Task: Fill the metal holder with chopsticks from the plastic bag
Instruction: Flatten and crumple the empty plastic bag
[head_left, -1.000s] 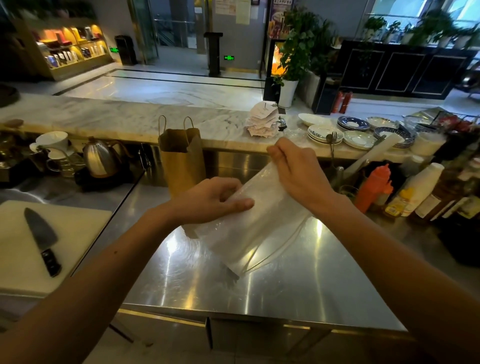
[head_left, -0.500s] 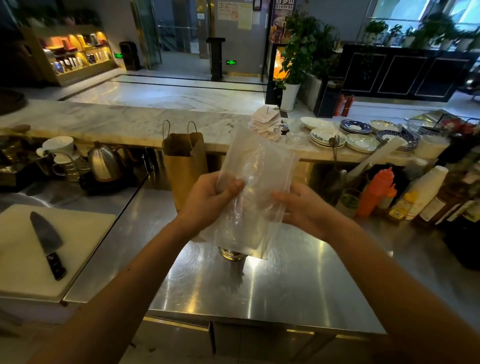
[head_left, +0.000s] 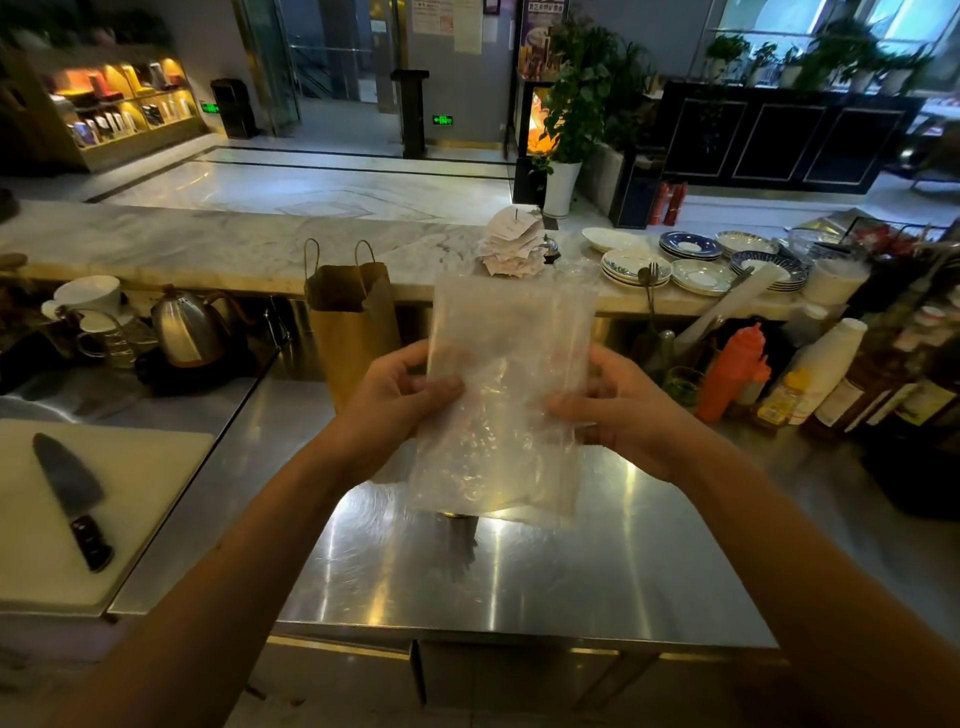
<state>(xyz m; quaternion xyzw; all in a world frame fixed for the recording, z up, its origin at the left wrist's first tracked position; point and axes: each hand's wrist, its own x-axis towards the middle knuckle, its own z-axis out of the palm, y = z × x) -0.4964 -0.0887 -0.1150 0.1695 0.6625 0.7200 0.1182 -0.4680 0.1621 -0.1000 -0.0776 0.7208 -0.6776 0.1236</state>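
Note:
I hold a clear plastic bag (head_left: 506, 395) upright in front of me over the steel counter. My left hand (head_left: 395, 405) pinches its left edge and my right hand (head_left: 618, 410) pinches its right edge. The bag looks flat and crinkled; I see no chopsticks inside it. Just below the bag's bottom edge a small piece of the metal holder (head_left: 457, 515) shows on the steel counter (head_left: 519, 582); the bag hides the rest of it, so I cannot tell what it contains.
A brown paper bag (head_left: 350, 317) stands behind my left hand. Left is a white cutting board (head_left: 130, 493) with a knife (head_left: 72, 499), and a kettle (head_left: 187, 330). Right are an orange squeeze bottle (head_left: 730, 371), other bottles and stacked plates (head_left: 691, 260).
The bag went from lying slanted under both hands to being lifted upright and spread flat between them. My right hand dropped from the bag's top to its right edge.

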